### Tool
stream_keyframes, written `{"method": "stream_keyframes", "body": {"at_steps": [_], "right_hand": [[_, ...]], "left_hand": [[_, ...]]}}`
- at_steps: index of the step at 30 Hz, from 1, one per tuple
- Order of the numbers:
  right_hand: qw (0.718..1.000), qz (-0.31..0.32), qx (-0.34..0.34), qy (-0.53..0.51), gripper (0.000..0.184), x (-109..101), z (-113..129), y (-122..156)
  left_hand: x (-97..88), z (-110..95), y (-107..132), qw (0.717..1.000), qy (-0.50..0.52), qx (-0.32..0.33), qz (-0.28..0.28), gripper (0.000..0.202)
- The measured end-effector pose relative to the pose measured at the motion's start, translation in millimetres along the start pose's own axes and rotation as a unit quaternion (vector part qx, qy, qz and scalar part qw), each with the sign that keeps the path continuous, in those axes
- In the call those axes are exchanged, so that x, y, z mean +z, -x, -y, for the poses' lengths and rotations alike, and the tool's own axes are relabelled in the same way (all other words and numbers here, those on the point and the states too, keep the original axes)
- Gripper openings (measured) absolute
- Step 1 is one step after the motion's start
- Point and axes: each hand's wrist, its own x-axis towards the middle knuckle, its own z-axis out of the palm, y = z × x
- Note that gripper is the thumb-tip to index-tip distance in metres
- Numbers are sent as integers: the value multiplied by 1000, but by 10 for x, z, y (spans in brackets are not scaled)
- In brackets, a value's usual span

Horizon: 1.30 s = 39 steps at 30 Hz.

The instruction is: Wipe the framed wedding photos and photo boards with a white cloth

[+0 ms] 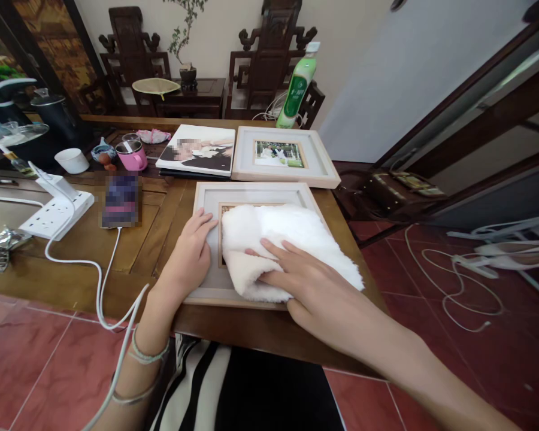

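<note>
Because the white plush cloth (291, 221) lies folded over most of the picture frame (251, 193), I see only a strip of its inner tan border. The frame lies flat near the edge of the counter (155, 230), close to my body, probably for easy reach. My right hand (312, 278) rests on the cloth with fingers loosely spread and one digit tucked into its fold; whether it pinches the fabric I cannot tell. My left hand (192, 245) lies across the frame's left side, fingers extended and gripping nothing, seemingly to steady it. Just beyond, a second framed photo (317, 149) sits beside a photo panel (213, 158), with a green bottle (296, 93) behind. Leftward are a pink mug (132, 157), a blurred device (120, 200) on a cable, and a white power strip (56, 215).
</note>
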Motion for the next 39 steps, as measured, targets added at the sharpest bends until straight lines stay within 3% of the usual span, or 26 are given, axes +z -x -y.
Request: {"method": "stream_keyframes", "body": {"at_steps": [12,19,27,31,39], "right_hand": [[996,39,-28,-73,69,-137,188,250],[997,36,-24,-71,65,-131,168,221],[998,35,-40,-43,75,-75,186,258],[997,48,-37,-44,68,-53,205,295],[997,43,-32,-53,70,-121,180,235]], "left_hand": [[12,11,-8,1000,0,4,-4,50],[7,7,-4,1000,-4,5,-2,48],[9,14,-5,1000,-7,3,-5,47],[14,23,-10,1000,-5,7,-4,48],[18,22,0,1000,-1,5,-6,47]]}}
